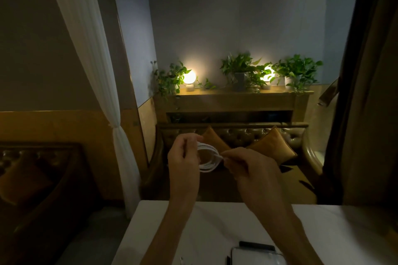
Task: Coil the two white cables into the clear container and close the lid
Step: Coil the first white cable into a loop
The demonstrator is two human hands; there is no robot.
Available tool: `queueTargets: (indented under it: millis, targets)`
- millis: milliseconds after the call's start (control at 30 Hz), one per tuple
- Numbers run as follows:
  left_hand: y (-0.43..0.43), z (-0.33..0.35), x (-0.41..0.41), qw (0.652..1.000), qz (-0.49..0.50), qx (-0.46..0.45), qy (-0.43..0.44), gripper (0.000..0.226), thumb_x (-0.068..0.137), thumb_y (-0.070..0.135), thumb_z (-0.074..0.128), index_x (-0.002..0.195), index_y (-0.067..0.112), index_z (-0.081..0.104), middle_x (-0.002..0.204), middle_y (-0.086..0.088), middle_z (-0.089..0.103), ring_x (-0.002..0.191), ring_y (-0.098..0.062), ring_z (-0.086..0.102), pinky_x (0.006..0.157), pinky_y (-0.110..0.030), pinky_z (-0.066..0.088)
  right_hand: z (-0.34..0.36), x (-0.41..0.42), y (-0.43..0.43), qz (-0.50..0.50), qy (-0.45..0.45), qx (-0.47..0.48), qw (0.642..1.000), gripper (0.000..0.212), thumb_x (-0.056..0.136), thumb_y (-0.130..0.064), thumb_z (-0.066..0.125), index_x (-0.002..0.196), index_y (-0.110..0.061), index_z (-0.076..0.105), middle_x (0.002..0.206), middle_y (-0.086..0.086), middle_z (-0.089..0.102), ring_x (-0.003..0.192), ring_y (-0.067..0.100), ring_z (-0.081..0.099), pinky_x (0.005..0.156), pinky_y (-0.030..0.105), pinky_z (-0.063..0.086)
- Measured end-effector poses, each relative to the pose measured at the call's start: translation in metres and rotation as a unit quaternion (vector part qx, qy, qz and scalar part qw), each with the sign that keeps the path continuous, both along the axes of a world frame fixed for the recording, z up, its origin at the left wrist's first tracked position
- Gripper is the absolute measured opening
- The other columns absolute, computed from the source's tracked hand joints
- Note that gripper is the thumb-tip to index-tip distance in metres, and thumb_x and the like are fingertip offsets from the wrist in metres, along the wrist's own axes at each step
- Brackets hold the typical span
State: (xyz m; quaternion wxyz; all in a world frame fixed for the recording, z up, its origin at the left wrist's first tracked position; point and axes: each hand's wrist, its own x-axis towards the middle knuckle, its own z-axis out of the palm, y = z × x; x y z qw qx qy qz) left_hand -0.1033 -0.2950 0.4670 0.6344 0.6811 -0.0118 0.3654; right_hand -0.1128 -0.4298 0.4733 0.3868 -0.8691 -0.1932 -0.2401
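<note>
A dim room with a tufted sofa [237, 135] beyond a white desk [215, 221]. Above the desk, the left hand [183, 157] and right hand [249, 168] pinch a coiled white cable [207, 157]. A clear container [256, 256] is cut off at the bottom edge.

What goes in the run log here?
stage: coiling | left hand and right hand: hold white cable coil mid-air | clear container: on table

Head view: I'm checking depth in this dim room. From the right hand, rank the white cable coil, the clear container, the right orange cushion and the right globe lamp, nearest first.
1. white cable coil, pinched in the right hand itself
2. right orange cushion, on the sofa beyond the hand
3. right globe lamp, on the far shelf

The clear container sits on the table near the person; against the cushion, too close to call.
</note>
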Motion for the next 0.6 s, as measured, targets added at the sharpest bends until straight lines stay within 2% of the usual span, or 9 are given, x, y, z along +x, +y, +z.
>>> queueTargets:
  millis: [100,167,233,300,367,467,533,600]
  targets:
    - [-0.006,0.007,0.001,0.980,-0.089,-0.164,0.067,0.026,0.099,0.026,0.039,0.087,0.021,0.062,0.083,0.001,0.065,0.073,-0.010,0.065,0.064,-0.022,0.052,-0.009,-0.001,-0.004,0.002,-0.052,0.083,0.995,0.027,0.090,-0.022,0.060,0.114,-0.034,0.059,0.107,-0.018,0.062,0.087,-0.006,0.056,0.082,0.017,0.048]
    - [-0.009,0.009,0.002,0.953,-0.148,-0.248,0.093,0.027,0.098,0.028,0.038,0.093,0.019,0.062,0.079,0.000,0.062,0.066,-0.009,0.061,0.059,-0.022,0.051,-0.013,-0.005,-0.003,0.040,0.023,0.190,0.981,0.034,0.086,-0.043,0.055,0.120,-0.041,0.053,0.105,-0.028,0.058,0.093,-0.006,0.059,0.076,0.017,0.052]
    - [-0.013,0.007,0.001,0.926,-0.197,-0.315,0.073,0.029,0.099,0.029,0.036,0.103,0.014,0.060,0.075,-0.002,0.060,0.061,-0.008,0.060,0.060,-0.024,0.051,-0.018,-0.010,0.004,0.097,0.146,0.253,0.951,0.056,0.076,-0.058,0.051,0.129,-0.040,0.047,0.107,-0.019,0.063,0.094,0.003,0.064,0.068,0.020,0.056]
    - [-0.018,0.004,-0.005,0.915,-0.223,-0.329,0.074,0.033,0.099,0.031,0.034,0.112,0.013,0.058,0.090,-0.009,0.065,0.076,-0.017,0.066,0.067,-0.032,0.055,-0.026,-0.013,0.015,0.154,0.223,0.298,0.915,0.058,0.074,-0.056,0.053,0.128,-0.036,0.050,0.111,-0.010,0.066,0.096,0.009,0.067,0.072,0.026,0.060]
    - [-0.022,-0.004,-0.009,0.916,-0.228,-0.320,0.083,0.032,0.099,0.033,0.033,0.114,0.019,0.057,0.101,-0.009,0.069,0.085,-0.021,0.070,0.065,-0.033,0.057,-0.030,-0.012,0.026,0.156,0.237,0.359,0.889,0.049,0.076,-0.050,0.055,0.123,-0.034,0.056,0.111,-0.009,0.067,0.098,0.008,0.067,0.079,0.030,0.060]
    - [-0.023,-0.015,-0.017,0.934,-0.210,-0.268,0.106,0.028,0.099,0.027,0.038,0.119,0.023,0.056,0.110,-0.008,0.068,0.090,-0.018,0.071,0.065,-0.028,0.056,-0.033,0.000,0.027,0.111,0.171,0.371,0.906,0.025,0.089,-0.033,0.057,0.112,-0.031,0.064,0.103,-0.009,0.071,0.093,0.004,0.068,0.070,0.020,0.057]
    - [-0.018,-0.023,-0.021,0.937,-0.219,-0.244,0.116,0.030,0.098,0.018,0.040,0.124,0.018,0.055,0.120,-0.012,0.065,0.098,-0.019,0.069,0.071,-0.027,0.058,-0.032,0.008,0.019,0.125,0.145,0.350,0.917,0.022,0.090,-0.031,0.056,0.110,-0.032,0.067,0.102,-0.009,0.073,0.091,0.005,0.068,0.068,0.018,0.055]
    - [-0.007,-0.026,-0.027,0.919,-0.256,-0.267,0.134,0.034,0.090,0.021,0.046,0.121,0.013,0.056,0.121,-0.017,0.064,0.106,-0.029,0.066,0.084,-0.040,0.056,-0.027,0.018,0.006,0.159,0.183,0.286,0.927,0.021,0.090,-0.034,0.056,0.106,-0.040,0.068,0.100,-0.011,0.073,0.090,0.006,0.069,0.069,0.021,0.055]
